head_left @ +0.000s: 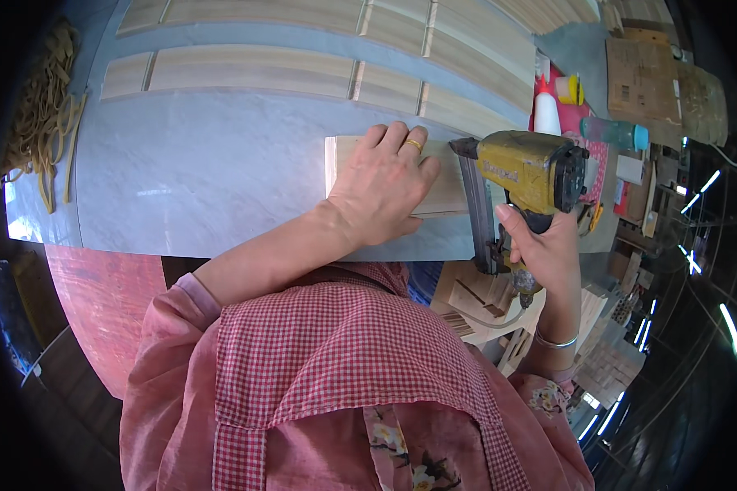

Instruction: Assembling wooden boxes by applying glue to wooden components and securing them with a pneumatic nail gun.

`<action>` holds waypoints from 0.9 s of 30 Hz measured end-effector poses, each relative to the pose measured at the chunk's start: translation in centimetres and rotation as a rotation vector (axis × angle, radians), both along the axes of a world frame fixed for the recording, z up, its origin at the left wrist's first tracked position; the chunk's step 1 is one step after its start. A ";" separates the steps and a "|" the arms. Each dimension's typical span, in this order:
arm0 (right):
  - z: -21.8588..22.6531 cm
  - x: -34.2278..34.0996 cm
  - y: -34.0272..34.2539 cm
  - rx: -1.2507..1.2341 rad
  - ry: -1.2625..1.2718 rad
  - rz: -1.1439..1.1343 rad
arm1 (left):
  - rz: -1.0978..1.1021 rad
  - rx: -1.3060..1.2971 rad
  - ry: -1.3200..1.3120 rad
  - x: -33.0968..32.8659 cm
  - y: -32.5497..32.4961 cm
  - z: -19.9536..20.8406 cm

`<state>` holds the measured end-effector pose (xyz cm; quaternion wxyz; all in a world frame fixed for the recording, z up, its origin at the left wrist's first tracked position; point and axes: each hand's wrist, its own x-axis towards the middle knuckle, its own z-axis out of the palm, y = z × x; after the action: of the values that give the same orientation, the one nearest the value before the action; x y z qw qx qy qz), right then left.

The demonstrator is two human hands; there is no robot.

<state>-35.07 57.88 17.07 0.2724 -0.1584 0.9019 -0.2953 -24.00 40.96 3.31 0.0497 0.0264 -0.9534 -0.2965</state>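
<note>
A short pale wooden board [449, 192] lies on the grey marbled tabletop in front of me. My left hand [382, 182], with a ring on one finger, spans it, fingers curled toward its far edge and thumb by the near edge. My right hand [544, 244] is wrapped around the handle of a yellow and black air nail gun [522, 161]. The gun's black nose reaches the board's right end, just beyond my left fingers; whether it touches cannot be made out. An air hose [499, 324] runs from the bottom of the gun.
Rows of grooved wooden panels [254, 69] lie across the far tabletop. Tan elastic bands [45, 123] hang in a heap at the left. A white glue bottle with red cap [546, 110], a teal bottle [610, 132] and cardboard boxes [643, 78] stand right. Wooden pieces [479, 295] sit below the table edge.
</note>
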 end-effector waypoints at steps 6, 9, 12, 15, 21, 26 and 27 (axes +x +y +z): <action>0.2 -0.4 -0.2 0.013 -0.013 0.029 | 0.031 -0.010 0.042 0.3 0.2 -0.3; 0.5 -1.1 -0.3 0.071 -0.046 0.044 | 0.026 -0.009 0.041 0.1 0.1 -0.4; 0.7 -2.1 -1.1 0.104 -0.076 0.061 | 0.030 -0.006 0.027 0.0 -0.1 -0.5; 2.2 -2.8 -1.6 0.138 -0.082 0.061 | 0.013 -0.003 0.041 -0.3 -0.2 0.4; -1.0 -4.0 2.7 0.096 0.304 0.266 | -0.003 -0.055 0.208 -0.1 0.3 -0.1; -2.7 -5.2 8.8 0.127 0.466 -0.135 | 0.013 -0.126 0.271 0.7 0.6 -0.1; -3.5 -5.5 10.5 0.183 0.483 -0.247 | -0.006 -0.143 0.251 0.8 0.6 0.3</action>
<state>-40.58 68.43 13.61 0.0248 -0.0880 0.9761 -0.1973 -23.16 41.59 3.62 0.1694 -0.0175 -0.9584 -0.2290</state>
